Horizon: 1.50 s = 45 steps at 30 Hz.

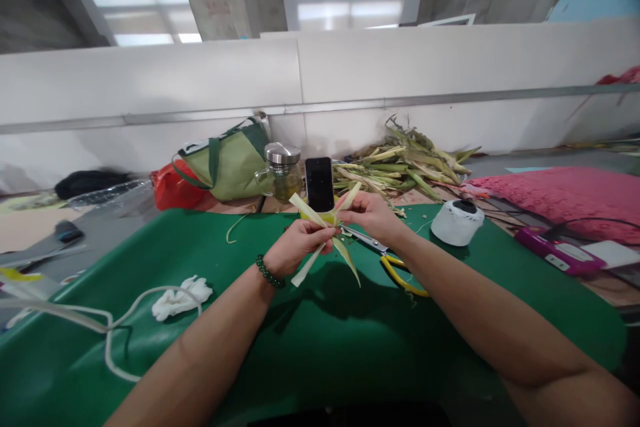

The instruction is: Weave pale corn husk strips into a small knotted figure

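Note:
Both hands are raised above a green mat [235, 360], meeting at a few pale green leaf strips [345, 257] that look like corn husk and cross each other. My left hand [303, 243], with a dark green bead bracelet at its wrist, pinches the strips where they cross. From the right, my right hand [373, 217] pinches the upper strip near the same crossing. The strip ends stick out above and below the fingers. Scissors [395, 270] with yellow handles lie on the mat behind my right wrist, their blades partly hidden.
Behind the hands stand a phone [319, 183], a glass jug [284, 173] and a green bag [230, 163]. Husks and stalks [405, 163] are heaped at the back. A white thread spool [457, 222] stands right; a crumpled tissue [183, 297] and white cable [113, 347] lie left.

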Available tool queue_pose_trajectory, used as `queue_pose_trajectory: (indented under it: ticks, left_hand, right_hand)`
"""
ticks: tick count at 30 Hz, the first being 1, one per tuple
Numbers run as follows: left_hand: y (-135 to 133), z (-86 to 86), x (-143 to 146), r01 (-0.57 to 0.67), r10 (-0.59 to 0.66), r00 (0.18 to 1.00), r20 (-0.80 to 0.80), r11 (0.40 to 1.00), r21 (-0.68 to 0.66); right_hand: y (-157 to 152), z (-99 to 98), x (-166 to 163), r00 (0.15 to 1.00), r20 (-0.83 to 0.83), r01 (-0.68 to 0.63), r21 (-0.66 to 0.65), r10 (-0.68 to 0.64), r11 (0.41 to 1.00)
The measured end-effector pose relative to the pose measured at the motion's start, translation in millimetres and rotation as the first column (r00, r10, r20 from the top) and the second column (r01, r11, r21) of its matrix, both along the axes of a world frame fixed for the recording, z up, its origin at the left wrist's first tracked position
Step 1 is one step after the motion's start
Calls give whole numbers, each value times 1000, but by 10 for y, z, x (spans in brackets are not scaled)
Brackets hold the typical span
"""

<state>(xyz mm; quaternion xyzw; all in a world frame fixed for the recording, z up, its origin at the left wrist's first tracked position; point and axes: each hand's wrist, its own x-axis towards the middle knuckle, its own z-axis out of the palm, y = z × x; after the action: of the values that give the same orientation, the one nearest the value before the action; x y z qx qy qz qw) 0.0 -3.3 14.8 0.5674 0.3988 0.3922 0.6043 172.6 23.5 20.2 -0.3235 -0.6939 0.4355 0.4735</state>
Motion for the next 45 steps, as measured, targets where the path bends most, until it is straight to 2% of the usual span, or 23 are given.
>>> queue_pose_trajectory:
  ticks: [6, 10, 12, 15, 19, 23, 27, 38, 42, 45]
  left_hand:
    - [38, -26, -27, -51, 54, 998, -34, 997, 63]
    - [56, -51, -12, -101, 111, 992, -52, 981, 169]
    - [48, -50, -5, -110, 125, 990, -61, 973, 202]
    - [30, -45, 2, -102, 114, 990, -77, 984, 149]
    - [23, -52, 3, -96, 97, 994, -43, 995, 8]
    - [20, -49, 0, -132, 132, 991, 0, 991, 31]
    - [8, -47, 2, -60, 62, 997, -36, 997, 52]
    - [55, -89, -25, 38, -41, 999, -27, 996, -78]
    - [49, -94, -6, -29, 30, 999, 23, 998, -60]
    - [39, -68, -8, -97, 100, 992, 78, 995, -35]
  right_hand:
    - [28, -35, -25, 997, -2, 75, -2, -75, 997]
    - [9, -58, -60, 993, 98, 63, -12, -62, 998]
    - [10, -62, -57, 996, 66, 59, -26, -57, 998]
    - [28, -49, -29, 996, -44, 68, -79, -71, 995]
    - [36, -23, -18, 995, -34, 90, -76, -93, 993]
    - [4, -17, -51, 994, -57, 94, -60, -97, 994]
    - [-29, -22, -75, 987, -73, 142, -13, -143, 990]
    - [-31, -77, -115, 986, -75, 148, -1, -148, 989]
    - [10, -45, -66, 983, -81, 159, -48, -163, 986]
    - [32, -2, 8, 993, 81, 96, -97, -88, 991]
